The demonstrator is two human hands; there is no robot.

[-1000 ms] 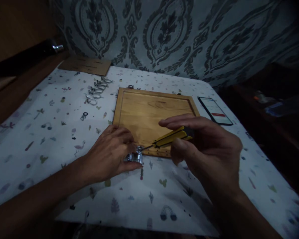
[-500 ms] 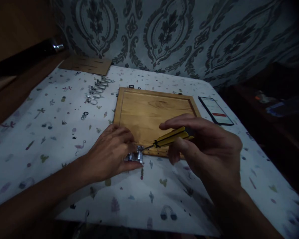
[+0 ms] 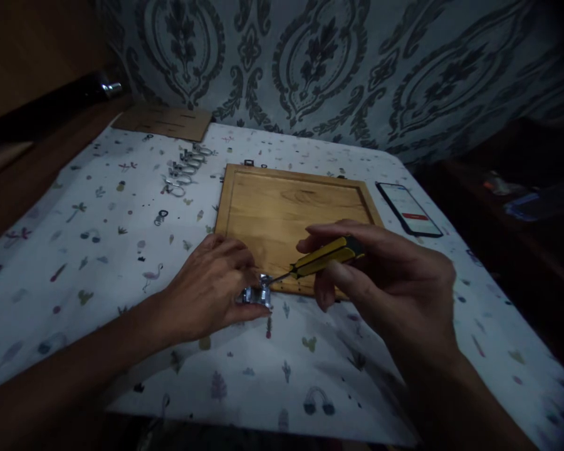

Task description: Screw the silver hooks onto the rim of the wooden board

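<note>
My left hand (image 3: 216,279) is closed around a small shiny metal fitting (image 3: 263,294) at the near left corner of a wooden board (image 3: 282,200). The fingers hide part of the fitting, so I cannot make out its exact kind. Between the fingertips and thumb of my right hand (image 3: 380,275) is a screwdriver (image 3: 324,257) with a yellow and black handle. Its thin shaft slants down to the left, and the tip meets the fitting. The board lies flat, its raised border framing a recessed middle panel.
Several metal hook-like pieces (image 3: 185,166) lie in a row left of the board, with a small ring-like item (image 3: 160,217) nearer. A cardboard sheet (image 3: 164,122) rests at the back left. To the right lies a phone (image 3: 408,210) on the patterned tablecloth (image 3: 249,376).
The screwdriver handle has turned slightly in my right hand, and the fingers have shifted a little around it. My left hand keeps its place on the fitting.
</note>
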